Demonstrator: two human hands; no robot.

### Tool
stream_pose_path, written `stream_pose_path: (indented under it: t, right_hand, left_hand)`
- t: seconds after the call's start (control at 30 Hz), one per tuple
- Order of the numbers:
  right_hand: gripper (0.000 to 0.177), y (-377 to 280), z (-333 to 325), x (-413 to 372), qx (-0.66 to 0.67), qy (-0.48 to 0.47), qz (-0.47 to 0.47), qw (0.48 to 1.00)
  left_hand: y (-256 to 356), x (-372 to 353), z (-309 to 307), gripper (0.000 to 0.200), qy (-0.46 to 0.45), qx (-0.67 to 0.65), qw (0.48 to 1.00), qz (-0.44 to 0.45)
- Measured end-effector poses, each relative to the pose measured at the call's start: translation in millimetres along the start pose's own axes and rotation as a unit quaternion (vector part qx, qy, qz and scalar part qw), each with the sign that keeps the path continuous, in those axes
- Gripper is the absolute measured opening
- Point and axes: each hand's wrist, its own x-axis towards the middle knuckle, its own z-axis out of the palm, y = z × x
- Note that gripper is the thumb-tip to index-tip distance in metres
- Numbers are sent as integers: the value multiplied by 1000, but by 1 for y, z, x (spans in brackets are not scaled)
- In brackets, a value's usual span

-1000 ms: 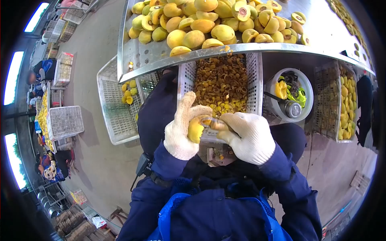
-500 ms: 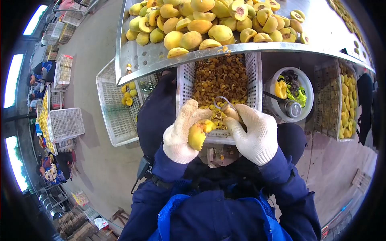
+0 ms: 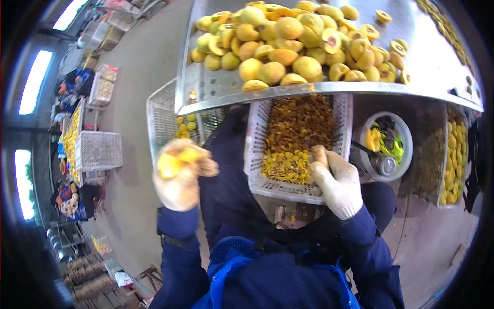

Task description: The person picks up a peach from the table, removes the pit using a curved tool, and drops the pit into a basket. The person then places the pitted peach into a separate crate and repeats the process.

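My left hand [image 3: 180,177], in a stained white knit glove, is closed around a piece of yellow peach [image 3: 172,164]; motion blurs both. It is out to the left, near the left crate. My right hand [image 3: 339,185], also gloved, is closed on a wooden-handled pitting tool [image 3: 320,155]; its loop is too blurred to make out. That hand is over the right front of a white crate [image 3: 257,177] with brown and yellow pit scraps [image 3: 296,123] inside. Above, a heap of whole and halved yellow peaches [image 3: 288,31] lies on a metal table [image 3: 216,103].
A white crate [image 3: 157,116] with some peaches stands at left. On the right are a white bucket [image 3: 406,165] holding bags and a metal-lidded container, and a crate of peaches [image 3: 453,165]. People [image 3: 74,198] sit beside tables and crates farther left.
My left hand has swung left, carrying the peach away from the tool. My right hand has shifted slightly right and down, still over the scrap crate. The whole view has shifted too.
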Motion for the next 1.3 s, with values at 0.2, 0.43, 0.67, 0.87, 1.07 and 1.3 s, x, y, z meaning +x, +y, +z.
stream_pose_path:
  t: [0.2,0.43,0.67,0.87,1.07,1.3]
  right_hand:
    - [28,-20,10,-1,42,-65,32,996]
    - [29,-44,19,-20,21,-150,-98,984]
    - [25,-31,14,-23,27,-211,-170,962]
    - [28,-29,5,-19,137,-312,-37,939]
    - [25,-27,0,-16,130,-298,-25,945]
    - [18,-1,17,0,-254,7,-306,918]
  left_hand:
    - [48,2,-26,97,-46,86,995,-3]
    - [0,-5,25,59,-260,-67,943,-196]
    - [-28,-12,53,61,-213,-147,919,-298]
    - [-50,-18,62,69,-183,-260,888,-333]
    - [-62,-24,74,85,-115,-327,862,-370]
    - [-70,-16,72,95,-175,-348,858,-334]
